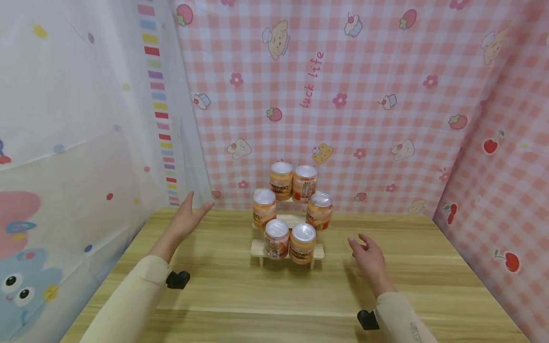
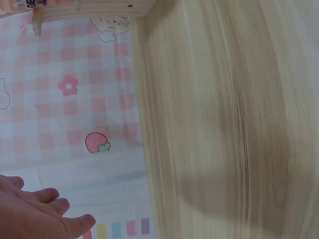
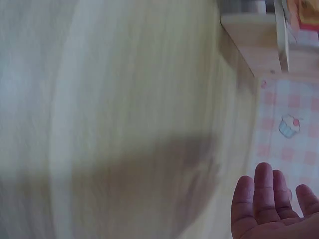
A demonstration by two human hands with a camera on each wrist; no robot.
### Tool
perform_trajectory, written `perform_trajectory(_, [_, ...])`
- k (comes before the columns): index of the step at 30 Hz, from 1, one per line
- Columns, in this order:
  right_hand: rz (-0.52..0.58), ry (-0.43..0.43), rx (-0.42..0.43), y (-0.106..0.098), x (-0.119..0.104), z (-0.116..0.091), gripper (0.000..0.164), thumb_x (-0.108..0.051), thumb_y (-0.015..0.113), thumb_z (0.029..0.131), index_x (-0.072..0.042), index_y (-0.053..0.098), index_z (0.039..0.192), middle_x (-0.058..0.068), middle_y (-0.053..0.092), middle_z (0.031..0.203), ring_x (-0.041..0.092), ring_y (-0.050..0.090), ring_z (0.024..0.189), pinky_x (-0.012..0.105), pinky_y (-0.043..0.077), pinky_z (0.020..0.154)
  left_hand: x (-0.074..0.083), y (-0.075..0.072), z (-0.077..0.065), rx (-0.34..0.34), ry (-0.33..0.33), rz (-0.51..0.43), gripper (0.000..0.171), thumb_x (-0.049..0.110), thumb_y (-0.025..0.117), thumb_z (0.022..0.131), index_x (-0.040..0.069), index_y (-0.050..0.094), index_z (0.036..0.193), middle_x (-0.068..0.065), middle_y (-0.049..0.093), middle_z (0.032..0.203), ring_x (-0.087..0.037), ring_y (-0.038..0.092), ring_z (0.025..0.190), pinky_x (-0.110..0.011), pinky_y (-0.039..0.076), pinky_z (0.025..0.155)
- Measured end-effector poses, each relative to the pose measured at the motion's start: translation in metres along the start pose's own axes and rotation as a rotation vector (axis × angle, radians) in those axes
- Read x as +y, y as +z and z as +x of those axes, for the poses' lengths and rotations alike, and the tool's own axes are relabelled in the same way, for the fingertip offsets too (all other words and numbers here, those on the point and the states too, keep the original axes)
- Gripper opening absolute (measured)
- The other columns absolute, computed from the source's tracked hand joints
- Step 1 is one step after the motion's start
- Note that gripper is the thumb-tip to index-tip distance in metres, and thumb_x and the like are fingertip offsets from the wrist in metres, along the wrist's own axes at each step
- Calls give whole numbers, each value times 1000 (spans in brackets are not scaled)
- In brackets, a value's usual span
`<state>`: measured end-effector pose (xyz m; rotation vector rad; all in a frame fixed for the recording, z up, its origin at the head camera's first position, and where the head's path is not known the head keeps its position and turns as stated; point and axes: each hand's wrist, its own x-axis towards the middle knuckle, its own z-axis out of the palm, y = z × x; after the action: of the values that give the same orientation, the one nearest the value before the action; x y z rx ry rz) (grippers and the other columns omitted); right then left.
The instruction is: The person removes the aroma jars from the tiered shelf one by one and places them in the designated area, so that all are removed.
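Orange-labelled cans with silver lids stand upright on a stepped light-wood stand (image 1: 256, 248) at the middle of the table. A pair of cans (image 1: 280, 183) is side by side on the top step. On the middle step one can (image 1: 264, 209) is at the left end and another can (image 1: 319, 213) at the right end. Two more cans (image 1: 302, 245) share the bottom step. My left hand (image 1: 187, 220) hovers left of the stand, thumb spread from the fingers, holding nothing. To the right of the stand, my right hand (image 1: 370, 258) is held apart with loosely bent, empty fingers (image 3: 264, 191).
The wood-grain table (image 1: 214, 295) reaches back to a pink checked cloth (image 1: 274, 85). A white patterned curtain (image 1: 86, 143) hangs on the left, and another checked cloth (image 1: 506, 190) closes the right side. Black wrist mounts (image 1: 177, 279) sit under both sleeves.
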<state>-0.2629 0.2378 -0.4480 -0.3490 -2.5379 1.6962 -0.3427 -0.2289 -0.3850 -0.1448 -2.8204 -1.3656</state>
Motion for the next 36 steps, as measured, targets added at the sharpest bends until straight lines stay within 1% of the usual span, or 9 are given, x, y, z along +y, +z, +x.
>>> perform_trajectory(5, [84,24,13,15,4,-2,64,-36,50,104,4,31,151,33,49,138,41,59,117,41,54,84,5,2,0,-47,-42,-139,105,76,38,91,13,-11,158,-24,-3,163,-45,2,147,-64,10,116])
perform_trajectory(11, [168,60,21,32,4,-5,59,-31,55,103,5,39,146,30,58,129,31,68,101,31,54,72,12,6,3,-82,-59,-292,94,70,37,96,15,-3,160,-21,5,164,-44,11,147,-63,15,115])
perform_trajectory(13, [175,58,13,38,3,-5,58,-30,56,102,6,41,145,30,60,126,30,69,98,31,54,72,15,7,4,-82,-62,-338,92,68,38,97,14,0,160,-19,7,164,-42,13,147,-60,17,116])
perform_trajectory(16, [197,55,-1,45,4,-7,55,-27,58,102,7,43,142,30,62,123,31,69,96,33,56,76,21,10,5,-85,-35,-397,89,67,38,97,11,8,160,-16,11,164,-39,15,148,-56,19,117])
perform_trajectory(19, [232,51,-21,52,5,-8,52,-21,59,101,9,44,140,29,65,118,33,69,95,36,57,77,28,14,7,-96,-8,-456,85,64,36,99,9,14,160,-16,18,163,-37,15,148,-57,20,117])
perform_trajectory(22, [256,53,-28,56,6,-10,50,-15,61,99,11,45,138,25,69,111,31,70,90,35,58,74,36,18,9,-95,-10,-505,79,60,36,102,10,16,159,-18,22,161,-37,17,148,-57,20,117])
perform_trajectory(26, [272,65,-29,61,7,-13,48,-14,64,97,9,48,135,19,71,108,25,70,84,32,56,68,44,22,12,-82,-23,-534,75,54,38,104,9,14,159,-22,22,160,-36,20,147,-56,21,117])
perform_trajectory(32, [285,67,-36,67,6,-15,44,-13,64,97,7,50,134,24,68,112,21,68,82,31,56,67,53,27,19,-75,-17,-557,70,47,40,105,6,19,158,-24,24,159,-37,21,147,-55,22,117])
perform_trajectory(36, [287,58,-33,70,5,-16,43,-13,64,97,6,51,133,24,68,109,22,68,83,33,56,68,62,27,20,-75,-15,-557,74,50,42,104,5,19,158,-23,25,159,-36,21,147,-53,22,117])
